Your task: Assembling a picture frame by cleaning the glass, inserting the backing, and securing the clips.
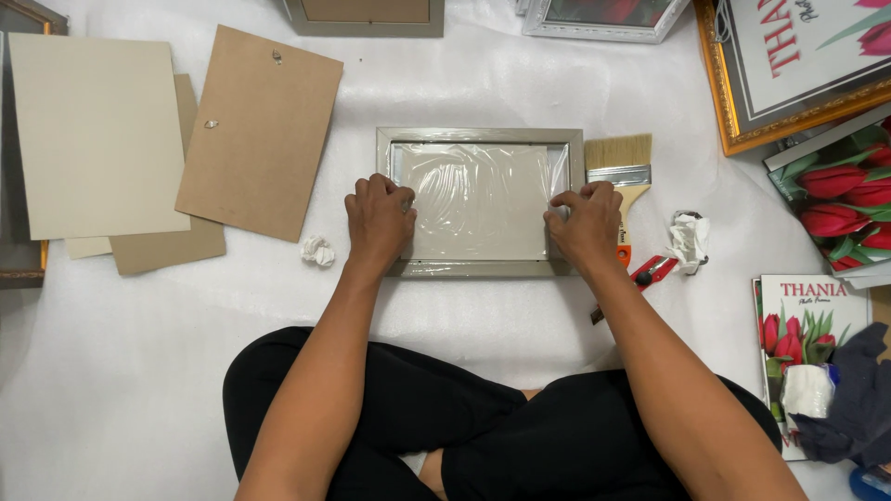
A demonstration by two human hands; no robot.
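White padded sheet (pixel 130 371) is spread over the floor. Grey picture frame (pixel 480 137) lies face down at centre, long axis left to right, just beyond the crossed legs. Plastic-wrapped insert (pixel 478 199) is seated inside it. Left hand (pixel 379 221) is curled over the left edge, right hand (pixel 587 223) over the right; both press down, equally near. Fingertips are hidden. Paintbrush (pixel 620 167) lies just right, partly covered.

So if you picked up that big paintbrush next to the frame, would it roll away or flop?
Probably neither. The paintbrush has a wide, flat metal band and flat handle, so it likely lies still rather than rolling. Its pale bristles would probably bend softly when pushed, while the handle looks stiff. It seems light for its size.
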